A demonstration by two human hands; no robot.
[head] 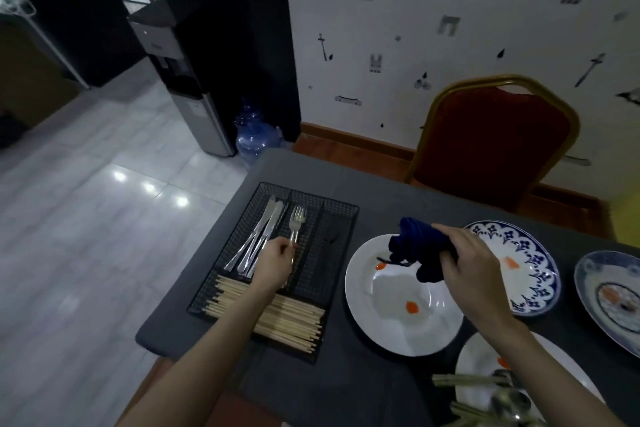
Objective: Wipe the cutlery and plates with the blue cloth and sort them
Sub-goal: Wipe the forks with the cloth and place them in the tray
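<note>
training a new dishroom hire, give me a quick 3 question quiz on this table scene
1. True or false: the left hand holds a fork over the black mesh cutlery tray.
2. What does the right hand grip? A) a spoon B) the blue cloth C) a knife
3. What fills the tray's long near compartment?

Key
1. True; the fork is in the middle slot, beside the knives.
2. B; it hangs above the white plate, which has orange smears.
3. Wooden chopsticks.
</note>
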